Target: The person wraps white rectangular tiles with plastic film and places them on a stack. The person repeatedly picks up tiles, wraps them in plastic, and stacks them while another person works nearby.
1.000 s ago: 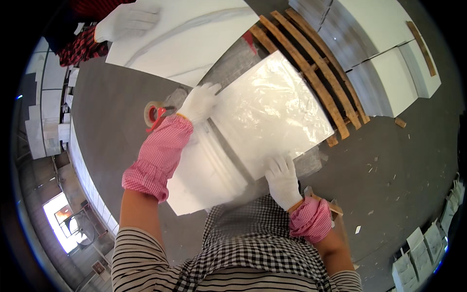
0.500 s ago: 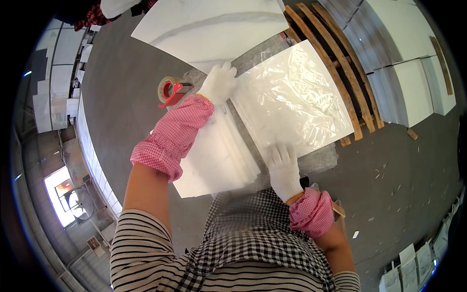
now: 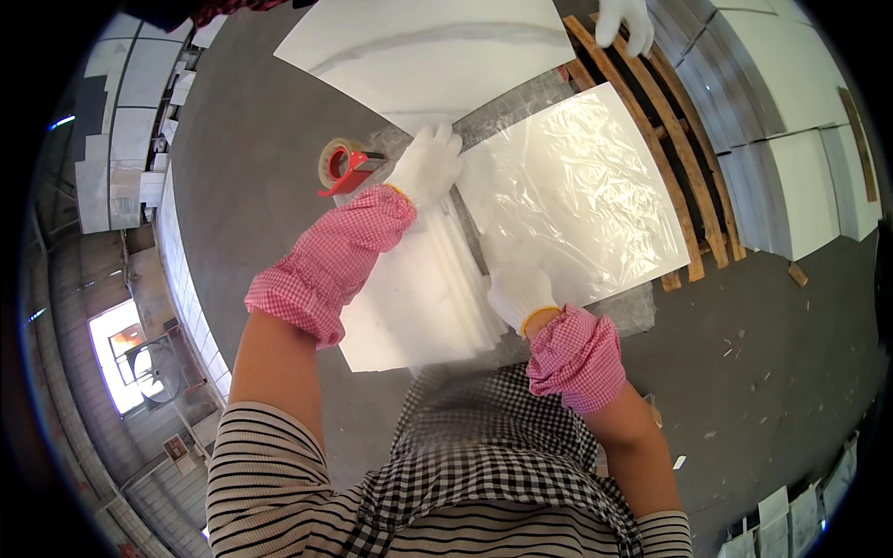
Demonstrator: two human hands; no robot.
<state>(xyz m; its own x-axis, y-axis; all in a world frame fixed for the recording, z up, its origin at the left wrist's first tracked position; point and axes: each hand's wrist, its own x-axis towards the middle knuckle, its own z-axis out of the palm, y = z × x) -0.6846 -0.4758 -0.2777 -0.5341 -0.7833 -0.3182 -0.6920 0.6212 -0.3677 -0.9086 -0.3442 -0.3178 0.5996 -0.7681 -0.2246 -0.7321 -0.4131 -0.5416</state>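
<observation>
A square white panel (image 3: 595,205) lies in front of me, covered by crinkled, shiny clear plastic film. My left hand (image 3: 426,167), in a white glove, rests with its fingers stretched out at the far end of the gap between this panel and a stack of thin white sheets (image 3: 409,298). Around the panel's near left corner, my gloved right hand (image 3: 523,296) is curled, its fingertips hidden. Left of my left hand is a red tape dispenser (image 3: 352,167) with a roll of clear tape. A white marble-patterned slab (image 3: 428,56) lies beyond both hands.
A wooden pallet (image 3: 684,149) stands to the right, with stacks of white-topped slabs (image 3: 805,186) behind it. Another person's gloved hand (image 3: 625,23) hangs over the pallet's far end. Grey floor (image 3: 251,130) surrounds the work area, with scraps at the right.
My right hand has slid left and away from me, and its spread fingers have curled. The other person's gloved hand has appeared over the pallet. My left hand stays nearly where it was.
</observation>
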